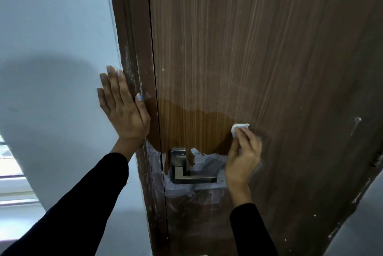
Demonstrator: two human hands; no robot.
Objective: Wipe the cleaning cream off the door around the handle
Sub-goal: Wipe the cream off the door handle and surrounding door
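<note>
A brown wood-grain door [259,48] fills the view, with a square metal lever handle [186,171] low in the middle. White cleaning cream [207,164] smears the door beside and below the handle. A darker, wet-looking patch [192,129] lies above the handle. My right hand [242,152] holds a small white wad of cloth or tissue [239,128] against the door at the patch's right edge. My left hand [122,106] rests flat, fingers straight, on the wall and door frame to the left.
The brown door frame [136,52] runs down the left of the door, streaked with white. A pale blue wall [51,38] lies left of it. A small hook or peg [356,120] sticks out of the door at the right. A window edge shows at far left.
</note>
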